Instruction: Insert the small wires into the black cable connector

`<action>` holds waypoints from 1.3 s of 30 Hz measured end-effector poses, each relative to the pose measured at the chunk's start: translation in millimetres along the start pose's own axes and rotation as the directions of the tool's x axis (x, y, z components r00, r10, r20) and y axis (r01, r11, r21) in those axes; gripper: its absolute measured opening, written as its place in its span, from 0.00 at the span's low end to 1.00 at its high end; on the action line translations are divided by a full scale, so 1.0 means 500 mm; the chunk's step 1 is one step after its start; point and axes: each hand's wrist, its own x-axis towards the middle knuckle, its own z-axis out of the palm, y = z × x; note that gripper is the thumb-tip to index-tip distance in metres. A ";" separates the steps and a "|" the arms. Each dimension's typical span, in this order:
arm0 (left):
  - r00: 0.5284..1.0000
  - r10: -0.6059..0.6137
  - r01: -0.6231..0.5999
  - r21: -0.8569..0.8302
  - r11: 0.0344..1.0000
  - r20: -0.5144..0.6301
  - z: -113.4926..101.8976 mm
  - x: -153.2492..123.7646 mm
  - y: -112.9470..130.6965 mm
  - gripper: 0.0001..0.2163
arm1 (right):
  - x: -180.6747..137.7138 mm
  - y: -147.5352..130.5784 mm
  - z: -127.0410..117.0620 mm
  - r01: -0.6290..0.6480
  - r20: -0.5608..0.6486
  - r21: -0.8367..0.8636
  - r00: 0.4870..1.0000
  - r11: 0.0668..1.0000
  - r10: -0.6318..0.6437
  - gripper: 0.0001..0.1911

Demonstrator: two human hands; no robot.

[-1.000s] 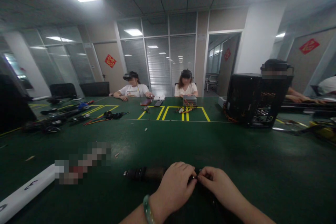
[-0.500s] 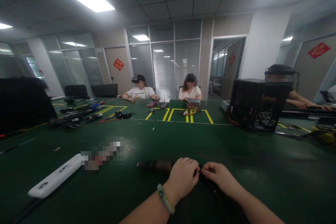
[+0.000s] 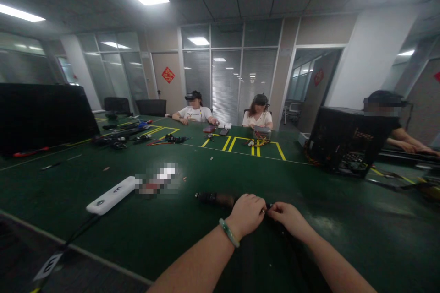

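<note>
view: head, the only one, looking down my forearms across a green table [image 3: 343, 238]
left hand [image 3: 248, 213]: mine, curled tight, knuckles up, fingers closed over the right end of a dark cylinder [image 3: 216, 199]
right hand [image 3: 288, 216]: mine, narrow pinch, thumb and forefinger tips closed on a small dark piece [image 3: 267, 206]
contact: my two hands meet fingertip to fingertip at that piece; too small and dark to say what it is
dark cylinder: lies flat on the table just ahead of me, long axis left to right, left end sticks out from under my left hand
bracelet [image 3: 228, 232]: pale green, on my left wrist
white bar [image 3: 112, 195]: long, flat on the table, well left of the cylinder, set at a slant
black case [image 3: 343, 139]: open frame, wires showing inside, far right on the table
person at right [image 3: 395, 121]: behind the case, dark top, forearm on the table
seated person [image 3: 194, 112]: far side of the table, white top, headset on
second seated person [image 3: 258, 118]: just right of the first, light top
yellow tape lines [image 3: 240, 144]: boxes marked on the table in front of those two
cable bundle [image 3: 168, 138]: far left half of the table, near more dark gear
black panel [image 3: 44, 116]: big, upright, far left
</note>
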 end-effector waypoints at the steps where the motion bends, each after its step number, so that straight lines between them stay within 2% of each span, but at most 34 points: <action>1: 1.000 0.004 -0.004 -0.005 1.000 0.000 0.000 -0.001 -0.002 0.04 | 0.003 0.001 0.000 -0.013 -0.002 -0.016 1.000 1.000 0.013 0.14; 9: 0.999 0.035 -0.035 -0.024 0.999 -0.001 -0.001 -0.001 -0.006 0.04 | 0.011 -0.016 -0.001 -0.075 0.019 -0.097 0.997 0.992 0.077 0.14; 13: 0.999 0.040 -0.040 -0.020 0.999 0.006 -0.002 0.001 -0.008 0.04 | -0.001 -0.037 0.006 -0.061 -0.035 -0.157 0.998 0.986 0.056 0.16; 19: 0.999 0.038 -0.038 -0.024 0.999 0.004 -0.002 0.000 -0.011 0.05 | -0.013 -0.056 0.021 -0.029 -0.225 -0.301 0.973 0.953 -0.041 0.10; 22: 0.999 0.047 -0.047 -0.032 0.998 -0.005 -0.005 -0.001 -0.010 0.05 | -0.011 -0.054 0.023 0.015 -0.231 -0.346 0.968 0.938 -0.100 0.06; 26: 0.997 0.070 -0.072 -0.041 0.997 -0.031 -0.013 -0.002 -0.006 0.07 | -0.013 -0.053 0.027 0.069 -0.205 -0.389 0.966 0.919 -0.159 0.06; 30: 0.992 0.101 -0.106 -0.060 0.993 -0.069 -0.024 -0.005 0.001 0.13 | -0.025 -0.046 0.030 0.090 -0.253 -0.441 0.942 0.893 -0.220 0.05; 33: 0.983 0.134 -0.149 -0.118 0.982 -0.124 -0.032 -0.009 0.001 0.16 | -0.045 -0.022 0.002 0.033 -0.314 -0.455 0.929 0.890 -0.195 0.07; 35: 0.982 0.122 -0.142 -0.144 0.979 -0.143 -0.033 -0.013 -0.007 0.17 | -0.070 0.013 -0.040 -0.042 -0.365 -0.446 0.921 0.894 -0.139 0.09; 37: 0.991 0.072 -0.089 -0.161 0.983 -0.109 -0.028 -0.017 -0.020 0.18 | -0.111 0.070 -0.098 -0.138 -0.419 -0.422 0.906 0.896 -0.057 0.12; 39: 1.000 -0.017 0.014 -0.174 0.985 -0.014 -0.016 -0.020 -0.037 0.19 | -0.168 0.151 -0.164 -0.252 -0.470 -0.388 0.882 0.886 0.045 0.15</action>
